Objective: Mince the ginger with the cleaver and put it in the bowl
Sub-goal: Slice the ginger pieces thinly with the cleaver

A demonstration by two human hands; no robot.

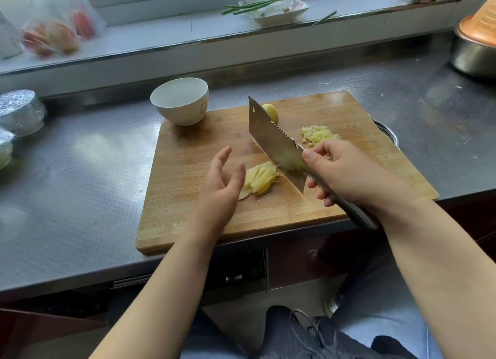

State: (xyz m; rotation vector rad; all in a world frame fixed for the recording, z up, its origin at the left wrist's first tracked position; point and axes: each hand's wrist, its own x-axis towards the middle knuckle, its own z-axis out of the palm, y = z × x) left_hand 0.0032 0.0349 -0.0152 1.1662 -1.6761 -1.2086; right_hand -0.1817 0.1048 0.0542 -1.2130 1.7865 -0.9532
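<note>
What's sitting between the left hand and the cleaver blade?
The sliced ginger, fanned on the cutting board, between left hand and cleaver, in the head view.

Green stalks (pixel 261 2) lie across a white dish (pixel 276 11) on the sill.

No text can be read (print on the orange card (pixel 485 20) is too blurred)

steel counter (pixel 80 170), wooden cutting board (pixel 204 224), foil-wrapped rolls (pixel 20 111)
</note>
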